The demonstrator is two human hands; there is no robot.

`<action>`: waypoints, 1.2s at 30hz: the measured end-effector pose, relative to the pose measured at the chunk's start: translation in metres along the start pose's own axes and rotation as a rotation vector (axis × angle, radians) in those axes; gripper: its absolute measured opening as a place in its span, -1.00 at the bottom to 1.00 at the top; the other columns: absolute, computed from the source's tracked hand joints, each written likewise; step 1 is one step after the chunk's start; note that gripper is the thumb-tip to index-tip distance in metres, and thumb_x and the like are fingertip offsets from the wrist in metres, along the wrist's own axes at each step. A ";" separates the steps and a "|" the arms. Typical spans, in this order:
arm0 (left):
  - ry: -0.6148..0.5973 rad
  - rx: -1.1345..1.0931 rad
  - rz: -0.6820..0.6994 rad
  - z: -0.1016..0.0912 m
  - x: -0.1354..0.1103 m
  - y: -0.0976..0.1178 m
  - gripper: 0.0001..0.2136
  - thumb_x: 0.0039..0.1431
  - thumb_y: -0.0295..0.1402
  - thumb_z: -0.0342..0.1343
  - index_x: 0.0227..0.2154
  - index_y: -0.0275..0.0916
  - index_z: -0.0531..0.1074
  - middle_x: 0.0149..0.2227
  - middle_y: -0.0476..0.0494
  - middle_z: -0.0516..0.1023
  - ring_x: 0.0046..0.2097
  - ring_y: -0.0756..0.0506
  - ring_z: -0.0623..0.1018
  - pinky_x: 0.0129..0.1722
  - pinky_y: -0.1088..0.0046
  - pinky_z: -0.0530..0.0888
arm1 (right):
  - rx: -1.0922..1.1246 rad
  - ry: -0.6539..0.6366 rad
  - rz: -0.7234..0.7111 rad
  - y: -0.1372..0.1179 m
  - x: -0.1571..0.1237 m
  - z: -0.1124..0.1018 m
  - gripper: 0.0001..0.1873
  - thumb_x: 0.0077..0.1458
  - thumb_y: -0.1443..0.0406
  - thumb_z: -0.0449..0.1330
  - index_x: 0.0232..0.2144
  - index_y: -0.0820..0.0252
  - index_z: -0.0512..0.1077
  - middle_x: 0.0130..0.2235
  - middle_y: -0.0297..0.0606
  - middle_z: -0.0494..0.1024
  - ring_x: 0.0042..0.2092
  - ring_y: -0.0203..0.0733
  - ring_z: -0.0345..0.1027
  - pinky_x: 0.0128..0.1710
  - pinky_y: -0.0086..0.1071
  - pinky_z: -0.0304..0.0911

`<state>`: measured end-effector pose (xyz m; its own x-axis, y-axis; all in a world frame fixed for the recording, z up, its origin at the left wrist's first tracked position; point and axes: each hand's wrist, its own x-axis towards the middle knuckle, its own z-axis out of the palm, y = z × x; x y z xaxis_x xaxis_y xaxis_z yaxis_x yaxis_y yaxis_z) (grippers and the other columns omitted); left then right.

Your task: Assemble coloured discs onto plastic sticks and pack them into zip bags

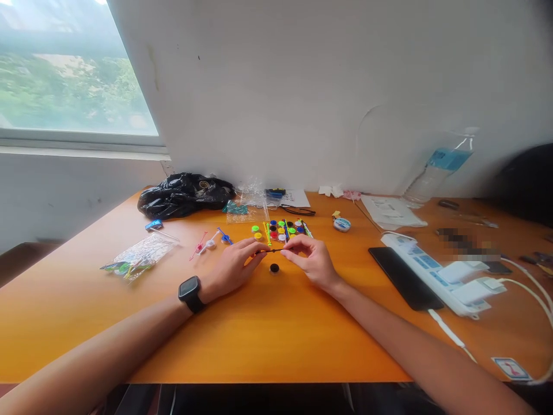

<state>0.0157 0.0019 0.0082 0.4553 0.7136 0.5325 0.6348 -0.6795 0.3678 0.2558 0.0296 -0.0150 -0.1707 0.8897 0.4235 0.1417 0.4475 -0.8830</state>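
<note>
Wooden desk (242, 351), black rod (273, 251) between left hand (231, 264) and right hand (314, 264), both pinching it

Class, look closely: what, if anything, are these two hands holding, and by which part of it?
A thin black stick, held near its two ends: the left hand at one, the right hand at the other.

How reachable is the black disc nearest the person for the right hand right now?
Probably yes: the black disc lies close to the right hand with nothing visible between them, though that hand is holding the thin black stick.
</note>
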 end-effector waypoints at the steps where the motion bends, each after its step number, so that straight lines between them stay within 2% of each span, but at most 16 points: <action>1: -0.003 0.001 0.003 -0.001 0.000 0.002 -0.82 0.53 -0.35 0.04 -0.08 -0.17 0.56 -0.13 -0.12 0.67 -0.16 -0.09 0.67 -0.11 0.43 0.58 | -0.029 -0.020 -0.002 0.000 -0.001 0.001 -0.81 0.11 0.17 0.45 -0.36 0.16 0.63 -0.30 -0.22 0.65 -0.29 -0.15 0.48 -0.25 -0.31 0.40; 6: 0.002 -0.037 0.024 0.001 0.000 0.001 -0.79 0.55 -0.34 0.00 -0.07 -0.17 0.56 -0.15 -0.13 0.68 -0.16 -0.09 0.67 -0.10 0.40 0.59 | -0.065 -0.054 0.023 0.002 -0.005 0.005 -0.77 0.21 0.14 0.36 -0.19 0.16 0.63 -0.22 -0.20 0.67 -0.26 -0.15 0.50 -0.25 -0.31 0.38; 10: 0.002 -0.053 0.062 0.004 -0.001 -0.004 -0.83 0.52 -0.36 0.05 -0.04 -0.17 0.56 -0.12 -0.14 0.67 -0.15 -0.09 0.66 -0.09 0.41 0.59 | -0.088 -0.112 0.033 0.004 -0.005 0.003 -0.79 0.26 0.13 0.31 -0.23 0.15 0.62 -0.23 -0.22 0.67 -0.26 -0.13 0.51 -0.23 -0.30 0.39; 15: -0.014 -0.008 0.085 -0.001 0.000 0.002 -0.85 0.49 -0.39 0.11 -0.07 -0.17 0.59 -0.18 -0.13 0.65 -0.19 -0.08 0.64 -0.15 0.44 0.57 | -0.078 -0.190 0.043 0.004 -0.005 0.002 -0.78 0.31 0.13 0.28 -0.23 0.13 0.61 -0.21 -0.22 0.67 -0.19 -0.10 0.53 -0.16 -0.28 0.41; 20: -0.037 -0.007 0.069 -0.005 0.000 0.009 -0.82 0.46 -0.42 0.10 -0.10 -0.16 0.62 -0.19 -0.12 0.64 -0.22 -0.06 0.63 -0.18 0.47 0.55 | -0.111 -0.227 0.072 0.006 -0.005 0.003 -0.79 0.28 0.14 0.29 -0.22 0.16 0.61 -0.23 -0.22 0.67 -0.24 -0.14 0.50 -0.22 -0.31 0.37; 27: -0.156 -0.015 0.099 -0.011 0.000 0.014 -0.70 0.40 -0.46 0.07 0.01 -0.07 0.65 -0.23 -0.12 0.63 -0.28 -0.06 0.63 -0.23 0.48 0.56 | -0.133 -0.265 0.110 0.011 -0.006 0.002 -0.82 0.24 0.20 0.28 -0.20 0.19 0.59 -0.33 -0.26 0.61 -0.33 -0.20 0.43 -0.32 -0.36 0.30; 36: -0.190 -0.028 0.111 -0.014 0.003 0.016 -0.73 0.44 -0.40 0.05 -0.04 -0.06 0.67 -0.26 -0.11 0.63 -0.28 -0.06 0.63 -0.21 0.47 0.57 | -0.165 -0.286 0.116 0.016 -0.008 0.003 -0.82 0.21 0.22 0.29 -0.19 0.18 0.60 -0.35 -0.29 0.59 -0.33 -0.21 0.42 -0.31 -0.37 0.31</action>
<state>0.0186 -0.0092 0.0265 0.6328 0.6513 0.4188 0.5576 -0.7586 0.3371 0.2565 0.0292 -0.0329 -0.4067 0.8848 0.2275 0.3284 0.3739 -0.8674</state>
